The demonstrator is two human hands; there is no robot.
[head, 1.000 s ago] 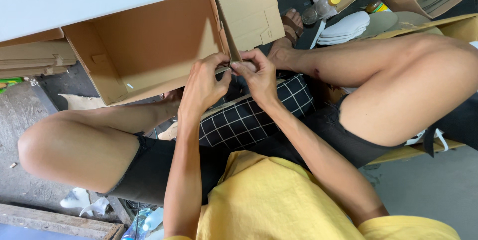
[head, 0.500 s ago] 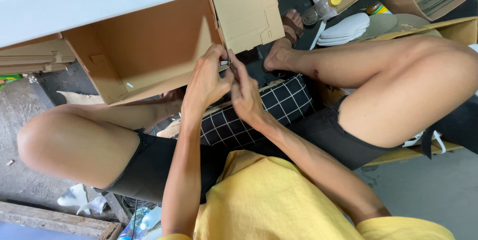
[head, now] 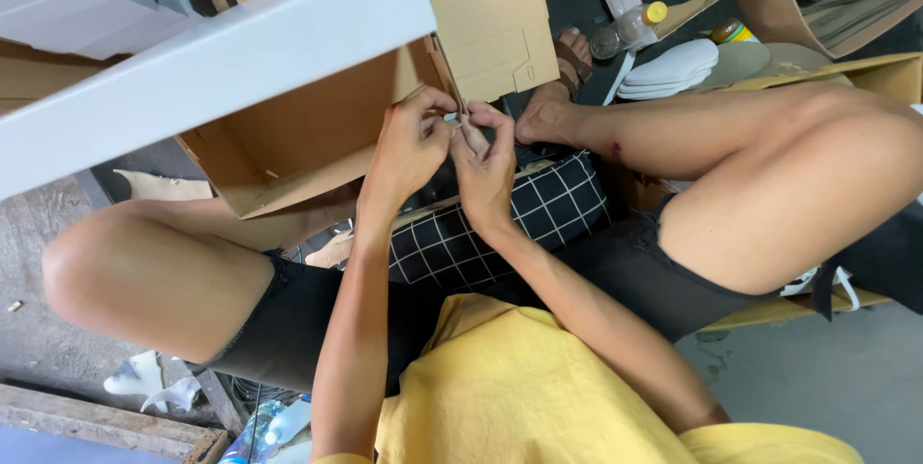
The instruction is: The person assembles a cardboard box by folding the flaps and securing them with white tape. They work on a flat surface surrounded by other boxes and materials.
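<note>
An open brown cardboard box [head: 288, 142] with a white outer side [head: 212, 70] lies tipped toward me, its side flap [head: 495, 17] standing up at the right. My left hand [head: 409, 147] and my right hand [head: 486, 161] meet at the box's corner edge, where both pinch a small pale piece [head: 454, 118]. What that piece is cannot be made out. Both hands hover above a black cushion with a white grid [head: 500, 228] that rests between my bare legs.
Behind my foot [head: 543, 118] lie a stack of white shoe insoles [head: 668, 70], a plastic bottle with a yellow cap [head: 630, 26] and more cardboard boxes [head: 865, 2]. Grey concrete floor [head: 38, 329] and a wooden plank [head: 106, 421] are at the lower left.
The box has tilted and its white side swung lower across the view. My hands have stayed together at the flap edge, shifting slightly along it.
</note>
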